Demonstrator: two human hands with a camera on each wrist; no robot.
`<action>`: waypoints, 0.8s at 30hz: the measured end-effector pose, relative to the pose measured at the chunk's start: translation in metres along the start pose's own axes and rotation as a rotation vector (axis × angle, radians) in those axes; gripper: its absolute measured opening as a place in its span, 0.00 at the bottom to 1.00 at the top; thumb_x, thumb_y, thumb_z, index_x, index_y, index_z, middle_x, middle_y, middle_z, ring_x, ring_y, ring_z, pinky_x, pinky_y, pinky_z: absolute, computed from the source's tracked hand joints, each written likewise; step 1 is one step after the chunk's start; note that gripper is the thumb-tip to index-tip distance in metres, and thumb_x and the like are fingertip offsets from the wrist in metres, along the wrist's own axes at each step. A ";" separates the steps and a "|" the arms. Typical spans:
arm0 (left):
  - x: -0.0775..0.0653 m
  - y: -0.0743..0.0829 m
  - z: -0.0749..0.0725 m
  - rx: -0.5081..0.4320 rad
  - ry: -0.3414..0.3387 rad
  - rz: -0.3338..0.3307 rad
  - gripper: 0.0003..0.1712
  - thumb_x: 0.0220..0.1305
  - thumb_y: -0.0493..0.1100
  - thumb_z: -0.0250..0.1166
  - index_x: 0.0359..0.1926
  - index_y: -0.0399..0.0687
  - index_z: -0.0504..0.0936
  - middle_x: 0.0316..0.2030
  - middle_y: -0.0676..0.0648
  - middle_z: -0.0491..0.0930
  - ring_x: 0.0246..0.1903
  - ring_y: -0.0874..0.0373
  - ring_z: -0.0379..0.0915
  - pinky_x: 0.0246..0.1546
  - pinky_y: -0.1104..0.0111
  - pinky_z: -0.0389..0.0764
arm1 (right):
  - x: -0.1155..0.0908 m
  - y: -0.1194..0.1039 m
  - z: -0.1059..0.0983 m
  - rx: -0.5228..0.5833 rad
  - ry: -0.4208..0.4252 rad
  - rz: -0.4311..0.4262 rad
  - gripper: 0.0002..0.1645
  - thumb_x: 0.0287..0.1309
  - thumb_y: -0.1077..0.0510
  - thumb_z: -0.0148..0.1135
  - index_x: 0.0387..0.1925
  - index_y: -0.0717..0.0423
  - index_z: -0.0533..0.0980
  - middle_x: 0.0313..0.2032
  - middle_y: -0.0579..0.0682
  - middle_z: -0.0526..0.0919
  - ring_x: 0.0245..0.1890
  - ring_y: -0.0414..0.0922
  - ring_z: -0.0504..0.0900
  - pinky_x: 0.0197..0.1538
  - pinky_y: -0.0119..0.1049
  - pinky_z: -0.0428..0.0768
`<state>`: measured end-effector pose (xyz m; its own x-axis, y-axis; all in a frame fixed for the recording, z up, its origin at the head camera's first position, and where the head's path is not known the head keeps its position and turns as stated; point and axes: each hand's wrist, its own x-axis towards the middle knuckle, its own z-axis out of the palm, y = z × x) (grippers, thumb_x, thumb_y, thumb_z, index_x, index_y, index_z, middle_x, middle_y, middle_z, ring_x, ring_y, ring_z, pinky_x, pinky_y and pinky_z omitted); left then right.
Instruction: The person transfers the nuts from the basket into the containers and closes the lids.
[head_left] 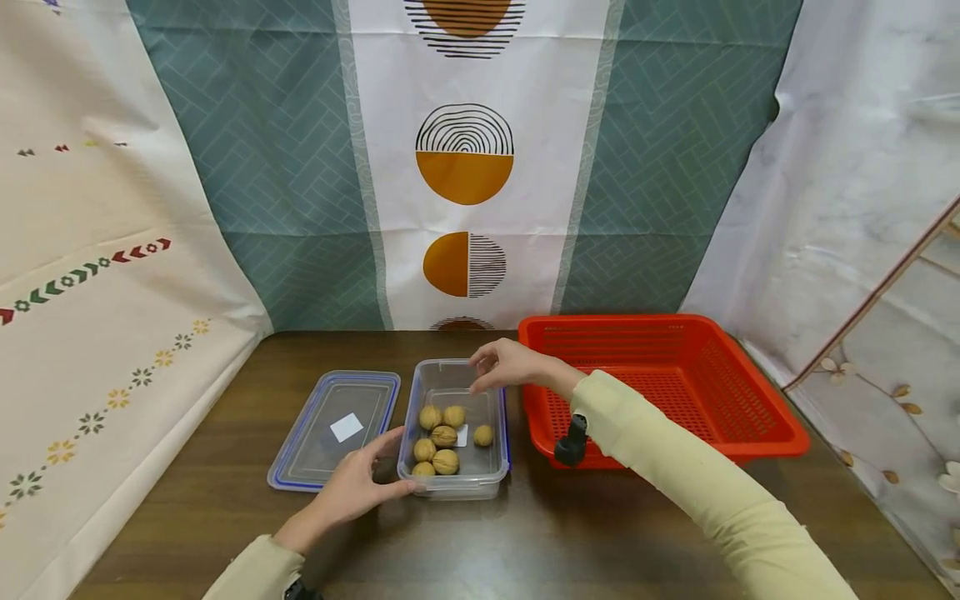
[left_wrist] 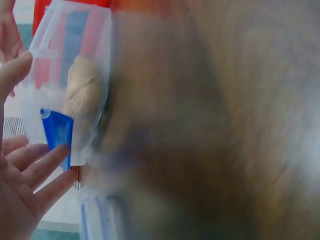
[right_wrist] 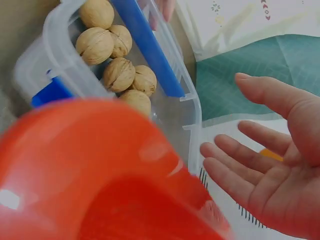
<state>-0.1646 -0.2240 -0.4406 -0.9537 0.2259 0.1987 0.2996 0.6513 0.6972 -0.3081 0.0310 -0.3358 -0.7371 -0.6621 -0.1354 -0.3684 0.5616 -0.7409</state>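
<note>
A clear plastic food container (head_left: 461, 490) with blue side clips stands lidless on the table. Inside it, several walnuts (head_left: 443, 436) cluster towards the front left, with one apart on the right. My left hand (head_left: 356, 485) steadies the container's left side, fingers along the wall and thumb by the front corner; its fingers look straight in the left wrist view. Over the container's back right edge hovers my right hand (head_left: 510, 365). Nothing is in that hand, and the right wrist view shows its fingers (right_wrist: 232, 177) loose and apart.
Left of the container lies its flat clear lid (head_left: 367, 396) with a blue seal and a white label. A red plastic basket (head_left: 622, 323) stands close on the right, under my right forearm. Behind the brown table (head_left: 600, 533) hangs a patterned curtain (head_left: 285, 167).
</note>
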 end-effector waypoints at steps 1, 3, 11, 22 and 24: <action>0.001 0.000 -0.003 0.016 0.000 0.004 0.46 0.46 0.57 0.70 0.64 0.43 0.63 0.54 0.42 0.73 0.48 0.49 0.74 0.46 0.53 0.74 | -0.003 0.001 -0.001 -0.003 0.014 -0.008 0.27 0.46 0.56 0.69 0.50 0.58 0.75 0.37 0.52 0.81 0.34 0.42 0.77 0.38 0.34 0.79; 0.002 0.000 -0.008 0.044 0.001 0.007 0.46 0.47 0.56 0.69 0.63 0.43 0.63 0.55 0.41 0.73 0.48 0.49 0.74 0.46 0.52 0.74 | -0.008 0.004 -0.005 0.014 0.037 -0.023 0.28 0.46 0.55 0.69 0.51 0.59 0.74 0.39 0.54 0.80 0.37 0.43 0.77 0.39 0.33 0.78; 0.007 -0.007 -0.033 0.137 0.036 -0.010 0.45 0.50 0.57 0.67 0.64 0.42 0.62 0.55 0.38 0.72 0.49 0.46 0.72 0.47 0.51 0.73 | -0.032 0.017 -0.017 0.044 0.110 -0.031 0.29 0.46 0.55 0.68 0.52 0.59 0.73 0.45 0.57 0.78 0.44 0.51 0.77 0.46 0.39 0.78; 0.018 -0.037 -0.070 0.283 0.135 -0.076 0.46 0.47 0.57 0.69 0.62 0.36 0.64 0.54 0.35 0.72 0.50 0.40 0.70 0.45 0.47 0.72 | -0.059 0.027 -0.020 0.116 0.132 -0.046 0.29 0.48 0.57 0.68 0.53 0.60 0.72 0.48 0.56 0.76 0.46 0.53 0.78 0.45 0.41 0.78; 0.020 -0.045 -0.076 0.303 0.143 -0.088 0.47 0.45 0.57 0.70 0.61 0.35 0.64 0.54 0.34 0.71 0.50 0.38 0.70 0.44 0.46 0.71 | -0.061 0.026 -0.020 0.115 0.127 -0.049 0.29 0.48 0.56 0.67 0.53 0.59 0.72 0.48 0.56 0.76 0.45 0.52 0.78 0.45 0.41 0.78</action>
<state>-0.1990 -0.3038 -0.4152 -0.9641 0.0694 0.2563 0.1901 0.8542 0.4839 -0.2842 0.0956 -0.3341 -0.7881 -0.6153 -0.0181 -0.3442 0.4647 -0.8158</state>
